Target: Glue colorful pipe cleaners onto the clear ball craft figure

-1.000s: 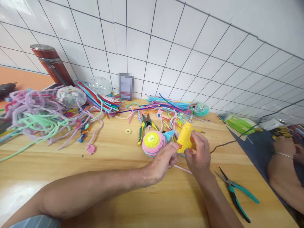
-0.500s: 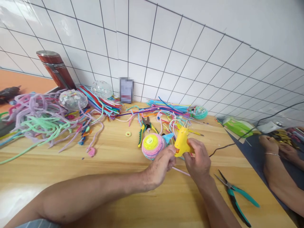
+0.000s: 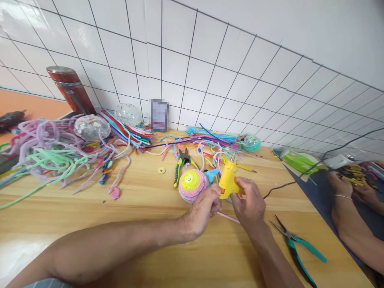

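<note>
My right hand (image 3: 250,202) is wrapped round the handle of a yellow glue gun (image 3: 228,179), its metal nozzle pointing up and away. Close against the gun's rear end, my left hand (image 3: 199,212) has its fingers pinched together; whatever is between them is hidden. Just beyond that hand sits a ball wound in pipe cleaner (image 3: 192,185), with a yellow centre, pink and lilac rings and a blue cone (image 3: 212,175) on its side. A thin pale-pink pipe cleaner (image 3: 228,217) sticks out below the left hand; I cannot tell whether it is gripped.
Green-and-yellow pliers (image 3: 177,173) lie behind the ball, teal long-nose pliers (image 3: 300,244) at right. Tangled pipe cleaners (image 3: 57,156) cover the left; bundles (image 3: 210,136) line the wall. A red flask (image 3: 70,90) and clear balls (image 3: 92,127) stand behind. A co-worker's hands (image 3: 340,184) are at right.
Almost nothing differs. The whole view has shifted very slightly, and both hands and the glue gun keep their places relative to each other.
</note>
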Demonstrator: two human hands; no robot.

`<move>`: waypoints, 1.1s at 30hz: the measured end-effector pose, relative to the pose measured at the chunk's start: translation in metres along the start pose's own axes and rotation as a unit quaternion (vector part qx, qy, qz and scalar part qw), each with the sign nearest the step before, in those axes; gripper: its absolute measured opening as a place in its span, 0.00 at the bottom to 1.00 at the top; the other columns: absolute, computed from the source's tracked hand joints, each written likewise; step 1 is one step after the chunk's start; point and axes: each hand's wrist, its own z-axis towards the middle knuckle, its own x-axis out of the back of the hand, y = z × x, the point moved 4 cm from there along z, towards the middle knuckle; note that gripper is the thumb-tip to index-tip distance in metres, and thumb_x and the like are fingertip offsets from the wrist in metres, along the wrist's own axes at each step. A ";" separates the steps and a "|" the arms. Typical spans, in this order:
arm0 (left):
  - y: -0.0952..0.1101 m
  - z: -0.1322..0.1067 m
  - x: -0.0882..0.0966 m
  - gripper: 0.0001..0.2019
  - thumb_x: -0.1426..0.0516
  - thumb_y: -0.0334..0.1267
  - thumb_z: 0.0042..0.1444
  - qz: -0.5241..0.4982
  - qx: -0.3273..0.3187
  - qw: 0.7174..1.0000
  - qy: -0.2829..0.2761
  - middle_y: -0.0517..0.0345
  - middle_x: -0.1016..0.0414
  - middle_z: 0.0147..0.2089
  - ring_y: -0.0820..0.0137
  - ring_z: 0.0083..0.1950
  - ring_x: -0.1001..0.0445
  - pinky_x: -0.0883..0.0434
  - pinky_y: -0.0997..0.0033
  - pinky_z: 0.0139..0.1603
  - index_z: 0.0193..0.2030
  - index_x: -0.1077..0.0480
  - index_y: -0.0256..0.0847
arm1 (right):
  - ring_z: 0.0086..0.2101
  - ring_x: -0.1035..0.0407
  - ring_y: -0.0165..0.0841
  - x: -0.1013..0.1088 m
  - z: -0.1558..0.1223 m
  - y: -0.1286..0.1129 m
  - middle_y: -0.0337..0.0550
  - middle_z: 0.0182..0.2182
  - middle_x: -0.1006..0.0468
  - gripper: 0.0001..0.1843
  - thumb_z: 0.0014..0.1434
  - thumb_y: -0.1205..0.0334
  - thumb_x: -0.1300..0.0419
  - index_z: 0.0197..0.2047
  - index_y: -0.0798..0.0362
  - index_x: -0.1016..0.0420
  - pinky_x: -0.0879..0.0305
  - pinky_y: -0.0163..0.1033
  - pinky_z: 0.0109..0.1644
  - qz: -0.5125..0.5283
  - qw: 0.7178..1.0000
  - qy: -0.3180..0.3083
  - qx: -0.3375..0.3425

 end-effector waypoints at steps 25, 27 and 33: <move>-0.005 -0.002 0.002 0.29 0.45 0.72 0.64 0.015 -0.009 1.000 0.010 0.69 0.43 0.28 0.75 0.28 0.50 0.50 0.69 0.30 0.38 0.39 0.45 | 0.52 0.17 0.43 -0.002 0.001 -0.002 0.49 0.53 0.14 0.27 0.67 0.72 0.38 0.67 0.46 0.28 0.16 0.50 0.53 0.012 1.000 -0.001 -0.001; -0.006 -0.002 0.002 0.29 0.45 0.72 0.64 0.009 -0.007 1.000 0.014 0.69 0.42 0.28 0.75 0.28 0.50 0.50 0.69 0.30 0.39 0.39 0.45 | 0.52 0.17 0.43 -0.001 0.001 -0.002 0.49 0.53 0.14 0.27 0.67 0.72 0.38 0.67 0.46 0.28 0.17 0.50 0.53 0.013 1.000 0.001 0.002; -0.005 -0.003 0.002 0.29 0.45 0.72 0.64 0.015 -0.015 1.000 0.015 0.69 0.43 0.28 0.75 0.28 0.50 0.50 0.68 0.30 0.38 0.39 0.45 | 0.51 0.17 0.43 -0.002 0.000 0.000 0.48 0.53 0.14 0.27 0.66 0.72 0.39 0.66 0.46 0.27 0.17 0.51 0.52 0.011 1.000 -0.005 -0.002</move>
